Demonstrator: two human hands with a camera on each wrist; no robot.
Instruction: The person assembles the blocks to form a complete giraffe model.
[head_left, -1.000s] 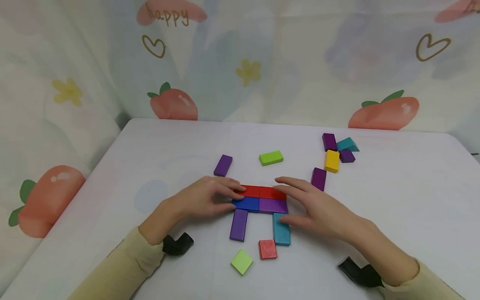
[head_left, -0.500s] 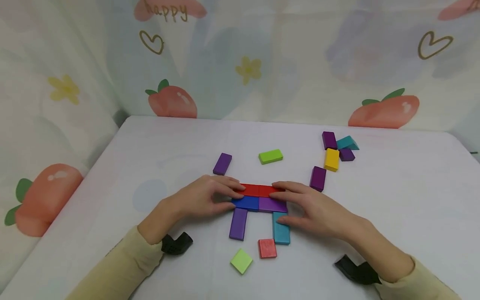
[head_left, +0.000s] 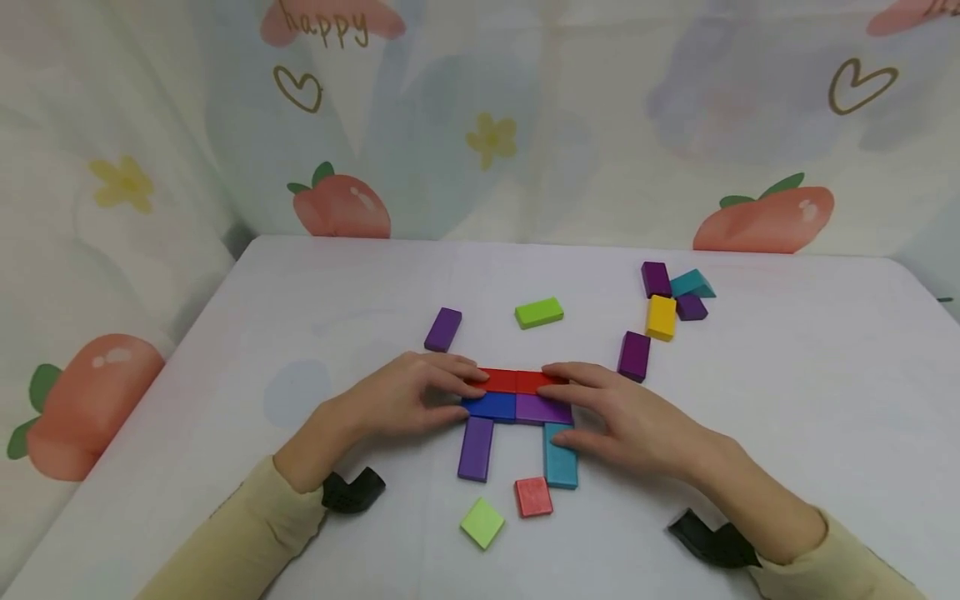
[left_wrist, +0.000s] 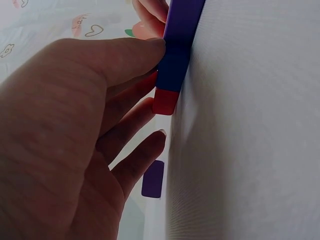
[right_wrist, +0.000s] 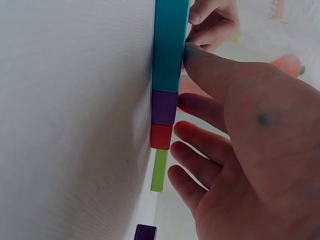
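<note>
- Red blocks (head_left: pixel 501 381): end to end on the tabletop (head_left: pixel 405 542), long axes left-right.
- Blue block (head_left: pixel 492 407), purple block (head_left: pixel 542 408): alongside, parallel.
- Teal block (head_left: pixel 562 467): long axis near-far.
- Left hand (head_left: pixel 408 396): fingers relaxed, touching red, blue.
- Right hand (head_left: pixel 637 417): fingers spread, touching red, teal.

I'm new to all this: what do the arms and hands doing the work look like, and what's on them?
They're a person's. The left hand and right hand are bare, with no gloves or rings visible. The left sleeve and right sleeve are plain pale beige. A bent black piece shows by each wrist; its fastening is hidden.
</note>
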